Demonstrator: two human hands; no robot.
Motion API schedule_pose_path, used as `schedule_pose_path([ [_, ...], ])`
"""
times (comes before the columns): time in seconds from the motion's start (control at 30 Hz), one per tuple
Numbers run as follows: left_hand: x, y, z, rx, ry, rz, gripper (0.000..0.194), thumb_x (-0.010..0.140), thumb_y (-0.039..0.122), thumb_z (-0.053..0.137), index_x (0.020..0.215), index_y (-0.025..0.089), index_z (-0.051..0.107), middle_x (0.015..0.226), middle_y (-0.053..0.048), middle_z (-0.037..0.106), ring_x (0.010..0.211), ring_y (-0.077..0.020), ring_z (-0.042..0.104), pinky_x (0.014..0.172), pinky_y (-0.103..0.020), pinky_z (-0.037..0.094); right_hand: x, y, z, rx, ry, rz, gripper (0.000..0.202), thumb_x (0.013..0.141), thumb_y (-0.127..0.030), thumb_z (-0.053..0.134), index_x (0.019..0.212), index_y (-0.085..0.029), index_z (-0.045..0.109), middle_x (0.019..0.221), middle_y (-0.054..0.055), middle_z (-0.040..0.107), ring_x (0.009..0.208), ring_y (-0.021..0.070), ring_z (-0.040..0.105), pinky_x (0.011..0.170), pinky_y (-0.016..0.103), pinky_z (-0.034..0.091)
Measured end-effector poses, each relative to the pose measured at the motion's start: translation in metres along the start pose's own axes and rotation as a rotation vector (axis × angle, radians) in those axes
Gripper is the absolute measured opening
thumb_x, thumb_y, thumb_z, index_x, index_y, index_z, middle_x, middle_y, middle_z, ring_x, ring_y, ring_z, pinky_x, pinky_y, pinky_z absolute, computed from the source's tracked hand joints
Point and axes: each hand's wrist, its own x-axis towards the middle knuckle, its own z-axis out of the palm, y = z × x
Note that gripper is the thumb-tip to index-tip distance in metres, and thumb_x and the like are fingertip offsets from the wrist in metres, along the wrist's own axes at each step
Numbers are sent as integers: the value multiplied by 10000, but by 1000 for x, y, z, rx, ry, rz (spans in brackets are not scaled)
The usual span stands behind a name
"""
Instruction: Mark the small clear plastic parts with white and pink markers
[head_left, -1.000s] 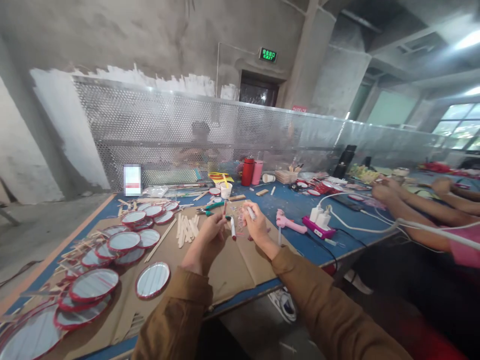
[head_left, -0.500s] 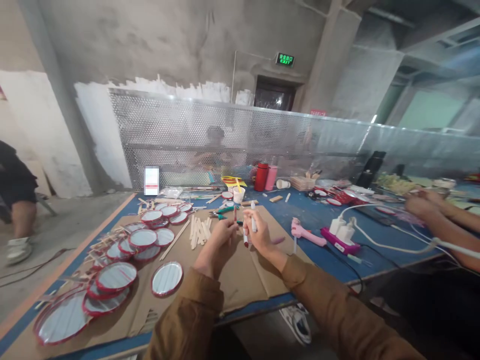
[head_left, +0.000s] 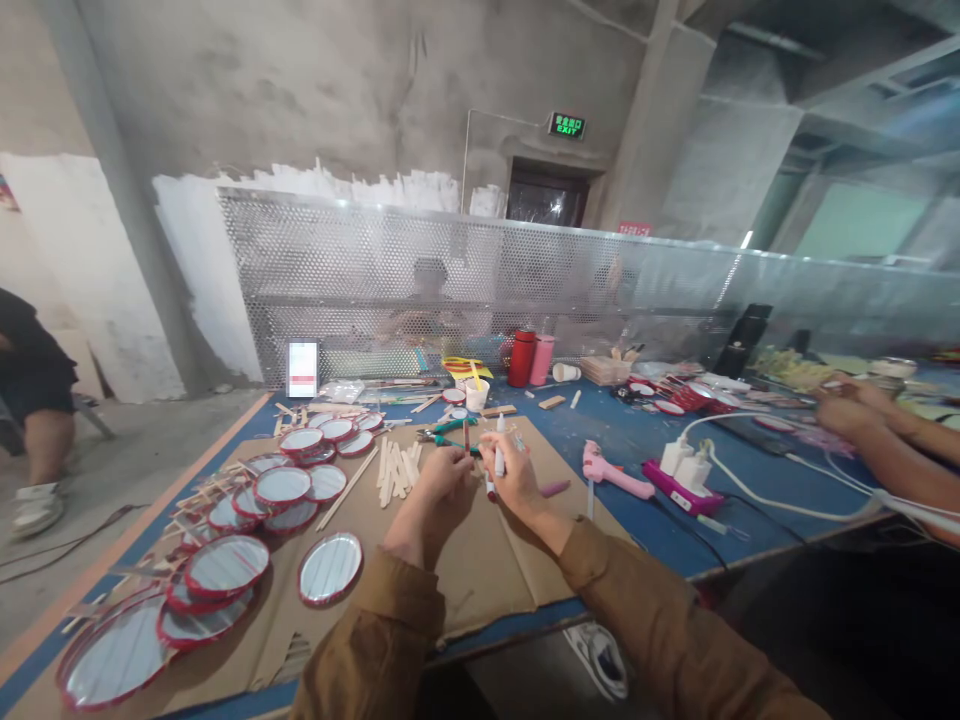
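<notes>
My left hand (head_left: 442, 482) is closed on a narrow craft stick (head_left: 466, 436) that stands upright, its upper part reddish brown. Close beside it, my right hand (head_left: 514, 478) grips a white marker (head_left: 500, 445). A dark red end shows below those fingers; whether it belongs to the same marker I cannot tell. Both hands are over a cardboard sheet (head_left: 480, 590). Just beyond them lie green-handled pliers (head_left: 454, 427). A pile of pale craft sticks (head_left: 397, 470) is to the left of my left hand, and a round red-rimmed disc (head_left: 330, 568) lies nearer me.
Many red-rimmed discs (head_left: 227, 565) overlap along the left side. To the right are a pink glue gun (head_left: 615, 472) and a purple power strip (head_left: 682, 490) with cables. A paper cup (head_left: 477, 396) and a red bottle (head_left: 522, 360) stand behind. Another person's arms (head_left: 877, 420) reach in at right.
My right hand has shifted slightly left, closer to the stick, and the white marker has tilted a little. The left hand keeps hold of the stick. The view has moved slightly.
</notes>
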Motion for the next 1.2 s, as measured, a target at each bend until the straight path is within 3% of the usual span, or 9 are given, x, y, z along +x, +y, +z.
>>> schedule_pose_path([
  [0.47,-3,7,-5,150,-28,-50,157,770,220,434,640,170,508,515,6,556,291,-72,393,334,-202,254,1,14,2,64,40,135,167,874,-299,454,918,-200,581,802,34,657,729,154,616,691,254,459],
  [0.77,-4,8,-10,187,-52,-120,131,731,247,430,629,192,491,530,-15,569,311,-107,421,350,-229,301,1,4,-4,113,19,168,167,872,-306,456,853,-199,582,620,-12,580,592,139,553,618,239,430],
  [1.2,-4,10,-7,180,-27,-75,111,741,243,444,659,196,503,519,4,534,334,-106,426,375,-223,304,1,3,-8,215,10,271,219,875,-391,457,859,-207,573,495,-45,484,481,130,494,492,226,403],
])
